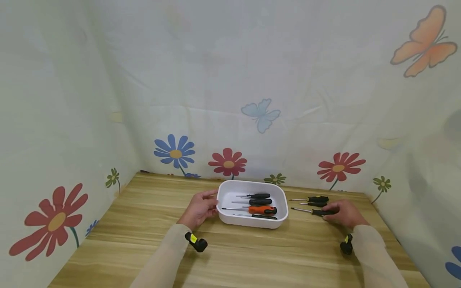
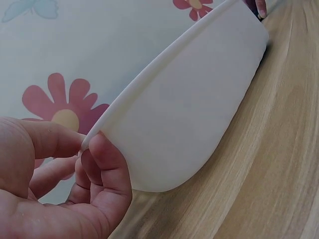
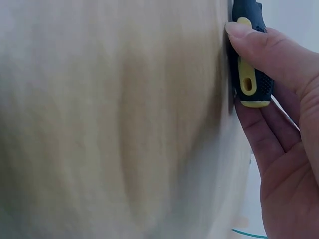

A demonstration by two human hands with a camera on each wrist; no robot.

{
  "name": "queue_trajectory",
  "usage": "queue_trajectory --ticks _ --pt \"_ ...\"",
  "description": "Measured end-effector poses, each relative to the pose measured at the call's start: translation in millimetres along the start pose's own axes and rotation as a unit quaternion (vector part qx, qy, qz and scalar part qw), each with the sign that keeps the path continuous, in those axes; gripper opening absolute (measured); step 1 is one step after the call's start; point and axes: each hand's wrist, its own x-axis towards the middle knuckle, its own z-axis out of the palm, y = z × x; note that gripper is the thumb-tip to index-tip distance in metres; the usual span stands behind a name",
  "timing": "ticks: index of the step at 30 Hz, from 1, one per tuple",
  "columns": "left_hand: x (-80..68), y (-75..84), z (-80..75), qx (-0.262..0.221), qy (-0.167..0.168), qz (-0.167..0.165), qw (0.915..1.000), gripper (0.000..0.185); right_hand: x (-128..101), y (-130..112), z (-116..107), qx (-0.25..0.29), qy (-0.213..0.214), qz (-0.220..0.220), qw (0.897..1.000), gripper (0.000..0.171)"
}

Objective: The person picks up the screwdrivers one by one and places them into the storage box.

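The right hand [image 1: 343, 213] pinched the black-and-yellow-handled screwdriver [image 1: 312, 211], shaft pointing nine o'clock toward the white plastic tray [image 1: 252, 188]; the left hand [image 1: 199, 208] gripped its rim.

Tray and screwdrivers toward the table's back edge
Four screwdrivers [image 1: 257, 205] lie in the tray [image 1: 252, 221] on the table [image 1: 144, 224]; two more screwdrivers [image 1: 311, 205] lie right of it

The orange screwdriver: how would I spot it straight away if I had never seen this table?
Find the white tray in the middle of the wooden table, which the left hand holds at its edge. Several screwdrivers lie inside it, side by side. The orange screwdriver is the only one with a bright orange handle; every other handle in the tray is black.
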Motion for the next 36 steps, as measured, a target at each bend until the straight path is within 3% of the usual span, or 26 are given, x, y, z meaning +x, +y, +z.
queue_trajectory --ticks 6,17,29,36 --pt "-0.5 -0.1 -0.1 -0.004 0.0 0.0 1.0 0.05 -6 -3 8 0.005 0.03 0.012 0.999 0.024" --pt "-1.9 -0.5 0.5 -0.011 -0.005 0.005 0.9999 0.05 -14 0 21 -0.02 0.091 -0.017 0.995 0.027" --pt "-0.4 -1.6 0.6 -0.013 -0.007 0.002 0.9999 0.05 -23 -23 8 0.051 0.064 0.065 0.995 0.038" --pt "-0.9 -0.8 0.2 -0.013 -0.008 0.006 0.9999 0.05 -19 -50 -2 0.052 0.071 0.049 0.995 0.042"
